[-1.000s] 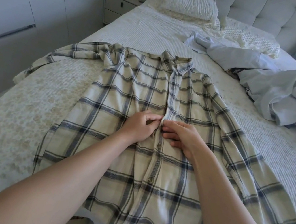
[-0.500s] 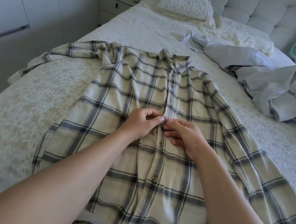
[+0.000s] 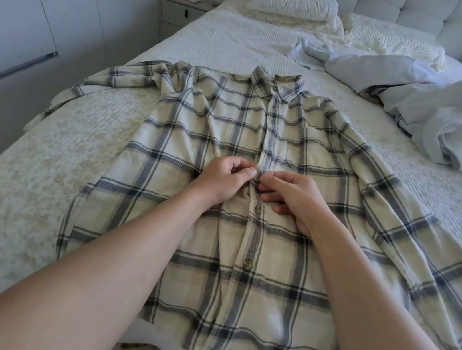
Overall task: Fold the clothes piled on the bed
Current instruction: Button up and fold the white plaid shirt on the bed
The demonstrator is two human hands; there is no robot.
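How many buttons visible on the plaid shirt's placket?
2. One button sits just below the hands; another button lies lower on the plaid shirt. The left hand and right hand pinch the placket and may hide another.

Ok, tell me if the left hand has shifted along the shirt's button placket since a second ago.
No. The left hand pinches the plaid shirt at the same spot, just above the same button.
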